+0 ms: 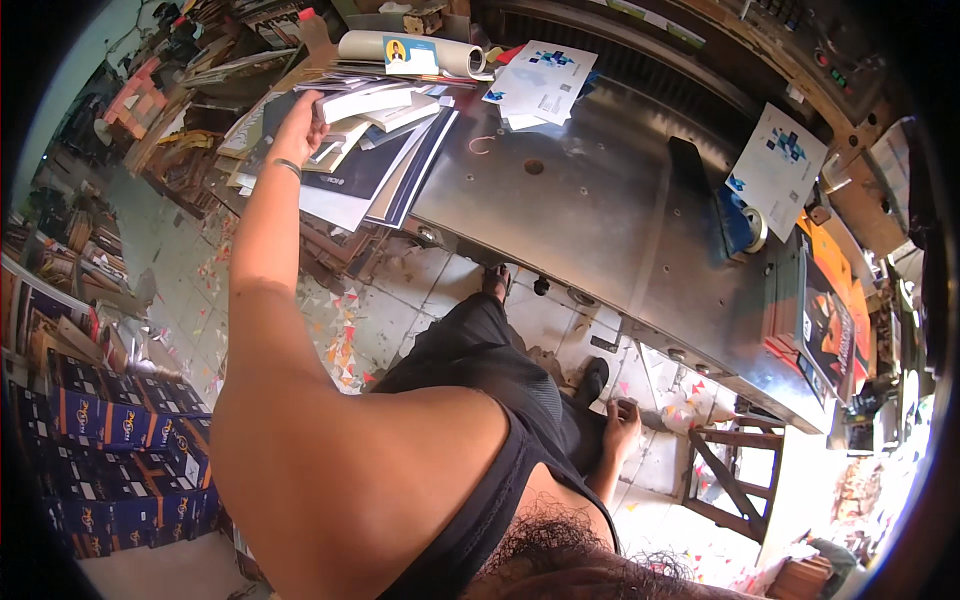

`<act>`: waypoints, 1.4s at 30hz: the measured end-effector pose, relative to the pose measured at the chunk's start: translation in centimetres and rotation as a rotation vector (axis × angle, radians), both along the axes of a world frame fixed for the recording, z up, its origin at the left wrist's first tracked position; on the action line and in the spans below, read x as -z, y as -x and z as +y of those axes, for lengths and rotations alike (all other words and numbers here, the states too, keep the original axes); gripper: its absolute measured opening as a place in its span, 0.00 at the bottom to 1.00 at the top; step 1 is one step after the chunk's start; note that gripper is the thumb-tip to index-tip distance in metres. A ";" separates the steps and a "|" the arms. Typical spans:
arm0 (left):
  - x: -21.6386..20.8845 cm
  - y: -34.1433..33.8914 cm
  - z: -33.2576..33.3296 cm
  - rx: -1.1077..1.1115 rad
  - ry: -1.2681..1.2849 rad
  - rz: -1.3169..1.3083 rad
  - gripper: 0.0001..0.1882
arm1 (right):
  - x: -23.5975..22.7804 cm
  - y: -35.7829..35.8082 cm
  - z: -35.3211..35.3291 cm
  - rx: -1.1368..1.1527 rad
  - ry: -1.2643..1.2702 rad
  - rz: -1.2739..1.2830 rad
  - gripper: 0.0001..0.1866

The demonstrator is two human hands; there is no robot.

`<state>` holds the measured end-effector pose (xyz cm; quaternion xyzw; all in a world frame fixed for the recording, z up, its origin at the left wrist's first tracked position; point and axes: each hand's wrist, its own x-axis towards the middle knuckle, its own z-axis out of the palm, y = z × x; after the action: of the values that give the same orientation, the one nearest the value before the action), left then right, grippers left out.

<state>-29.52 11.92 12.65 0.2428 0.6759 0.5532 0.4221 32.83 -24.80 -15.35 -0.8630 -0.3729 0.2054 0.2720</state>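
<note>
Papers in a loose, uneven pile right at the left hand, fingers curled against one end; cannot tell how firmly gripped. Right hand hanging low, well apart, loosely bent, seemingly empty. Could fan out or slip over the near edge if tugged one-handed. Bare table to the left hand's right, roomy for sliding; tighter beyond, toward the paper roll.

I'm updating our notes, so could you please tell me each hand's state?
Left hand: fingers curled at the paper stack; whether it grips cannot be told.
Right hand: open, loosely curled, nothing visible in it.
</note>
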 end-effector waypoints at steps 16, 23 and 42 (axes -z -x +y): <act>-3.2 1.4 -0.1 -0.048 -0.283 -0.005 0.13 | -0.2 -0.4 -0.3 -0.005 0.047 -0.022 0.23; -5.2 2.4 -3.4 -0.046 -0.270 0.106 0.15 | -0.4 -0.2 -0.1 -0.002 0.022 -0.019 0.22; -3.9 3.3 -8.1 -0.115 -0.330 0.038 0.15 | -0.8 0.0 0.1 -0.065 0.020 -0.006 0.21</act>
<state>-32.78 3.83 16.58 0.2801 0.5965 0.6751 0.3315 32.80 -24.65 -14.54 -0.8536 -0.3996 0.2154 0.2557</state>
